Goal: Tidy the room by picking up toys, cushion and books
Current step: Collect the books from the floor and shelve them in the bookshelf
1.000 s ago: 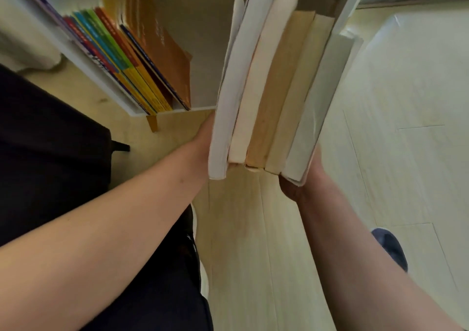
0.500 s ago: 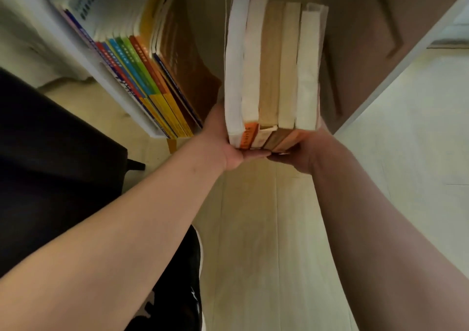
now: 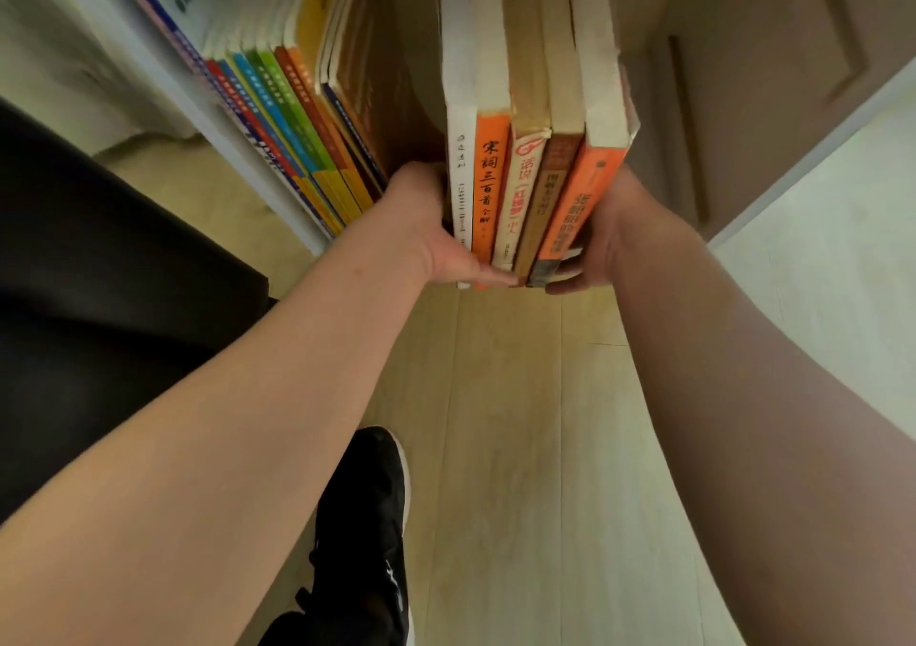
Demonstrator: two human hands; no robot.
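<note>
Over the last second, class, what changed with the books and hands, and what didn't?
The held books have tipped so their spines, not their page edges, face the camera, and moved into the shelf opening beside the shelved row. The left hand and right hand still clamp them from either side; nothing was let go. The shelved row stayed put.

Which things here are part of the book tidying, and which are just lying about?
Job:
- held books, gripped between left hand and right hand
- shelf
- shelved books, left of the held ones

Not the job:
- shoe
- floor
- black object at left, unclear what
</note>
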